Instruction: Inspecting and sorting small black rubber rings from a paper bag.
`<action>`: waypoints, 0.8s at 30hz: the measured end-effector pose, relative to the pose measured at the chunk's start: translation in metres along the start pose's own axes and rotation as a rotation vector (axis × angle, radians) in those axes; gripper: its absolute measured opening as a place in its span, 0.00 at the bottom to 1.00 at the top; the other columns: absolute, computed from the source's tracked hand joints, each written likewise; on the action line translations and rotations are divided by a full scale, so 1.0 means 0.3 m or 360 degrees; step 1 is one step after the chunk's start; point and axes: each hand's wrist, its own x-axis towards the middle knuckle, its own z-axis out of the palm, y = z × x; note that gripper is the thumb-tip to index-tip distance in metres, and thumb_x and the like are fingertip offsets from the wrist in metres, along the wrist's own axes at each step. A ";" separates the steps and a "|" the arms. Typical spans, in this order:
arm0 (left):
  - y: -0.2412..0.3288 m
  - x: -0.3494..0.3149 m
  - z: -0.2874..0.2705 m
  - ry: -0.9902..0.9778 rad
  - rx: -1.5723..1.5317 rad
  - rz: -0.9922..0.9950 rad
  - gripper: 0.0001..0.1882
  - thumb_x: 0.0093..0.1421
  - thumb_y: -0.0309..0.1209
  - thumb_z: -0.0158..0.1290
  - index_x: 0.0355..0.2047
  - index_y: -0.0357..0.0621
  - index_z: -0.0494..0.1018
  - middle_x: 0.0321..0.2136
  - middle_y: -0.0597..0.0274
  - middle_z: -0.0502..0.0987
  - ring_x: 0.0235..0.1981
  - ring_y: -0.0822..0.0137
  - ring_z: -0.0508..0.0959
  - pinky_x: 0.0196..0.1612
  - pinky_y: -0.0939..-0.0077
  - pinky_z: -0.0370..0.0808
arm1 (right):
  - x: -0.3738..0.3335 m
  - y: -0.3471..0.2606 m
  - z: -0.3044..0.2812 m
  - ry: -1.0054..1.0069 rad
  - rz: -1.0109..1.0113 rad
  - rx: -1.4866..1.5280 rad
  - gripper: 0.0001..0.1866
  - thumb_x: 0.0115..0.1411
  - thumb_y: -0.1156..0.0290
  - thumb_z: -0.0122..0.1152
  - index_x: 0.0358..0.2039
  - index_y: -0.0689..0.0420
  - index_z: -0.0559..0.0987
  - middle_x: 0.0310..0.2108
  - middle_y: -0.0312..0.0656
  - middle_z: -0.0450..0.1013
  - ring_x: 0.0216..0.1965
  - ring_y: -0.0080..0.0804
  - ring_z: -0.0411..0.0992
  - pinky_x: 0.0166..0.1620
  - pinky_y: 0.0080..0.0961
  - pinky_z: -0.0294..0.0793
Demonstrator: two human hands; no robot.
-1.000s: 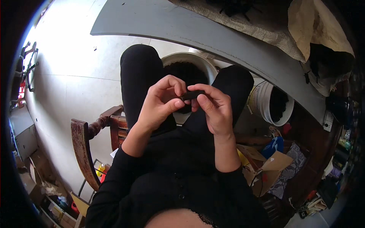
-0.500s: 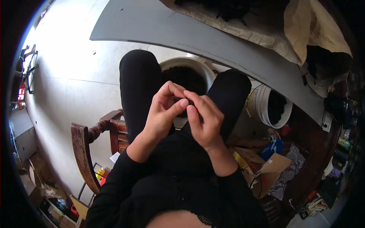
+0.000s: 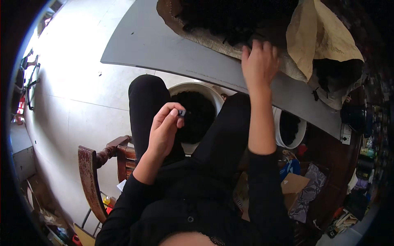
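My left hand [image 3: 161, 131] is closed above my lap, pinching a small dark grey piece [image 3: 182, 112] between thumb and fingertips; what kind of piece it is, I cannot make out. My right hand [image 3: 261, 65] is stretched out over the near edge of a tan sack [image 3: 221, 46] on the table. Its thumb stands apart from the fingers, and the fingertips reach the edge of a heap of small black pieces [image 3: 238, 18]. Between my knees stands a pale basin [image 3: 217, 97] holding many more black pieces [image 3: 197, 119].
The grey tabletop [image 3: 164, 53] runs slantwise above my knees. Under its right side, a white bucket [image 3: 303, 133] lies tilted with black pieces inside. A wooden chair part [image 3: 93, 172] is at my left. Cardboard [image 3: 294, 183] and a patterned cloth [image 3: 314, 180] lie at my right.
My hands were together over my lap at the small piece. The right has let go and moved up to the black heap on the table; the left keeps the piece, slightly further left.
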 end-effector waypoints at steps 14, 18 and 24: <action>0.004 0.023 0.011 -0.0215 0.0560 -0.0011 0.10 0.58 0.20 0.41 0.40 0.39 0.63 0.29 0.65 0.64 0.26 0.75 0.67 0.30 0.83 0.66 | 0.063 0.095 -0.053 -0.0045 0.0443 -0.0039 0.14 0.57 0.60 0.49 0.22 0.54 0.77 0.18 0.44 0.74 0.23 0.47 0.73 0.26 0.39 0.71; 0.014 0.070 0.049 -0.0298 0.1391 0.0741 0.18 0.54 0.18 0.48 0.46 0.38 0.63 0.27 0.66 0.64 0.25 0.76 0.65 0.35 0.84 0.65 | -0.008 0.075 -0.127 0.0132 0.0347 0.0390 0.11 0.55 0.65 0.54 0.19 0.55 0.74 0.16 0.42 0.71 0.19 0.41 0.72 0.22 0.32 0.68; 0.067 0.073 0.116 -0.0150 0.1586 0.0912 0.25 0.47 0.17 0.58 0.47 0.42 0.69 0.23 0.63 0.65 0.21 0.72 0.67 0.24 0.82 0.66 | -0.214 -0.085 -0.264 -0.0286 -0.0043 0.1203 0.08 0.52 0.74 0.59 0.19 0.61 0.71 0.13 0.44 0.66 0.14 0.33 0.67 0.20 0.26 0.63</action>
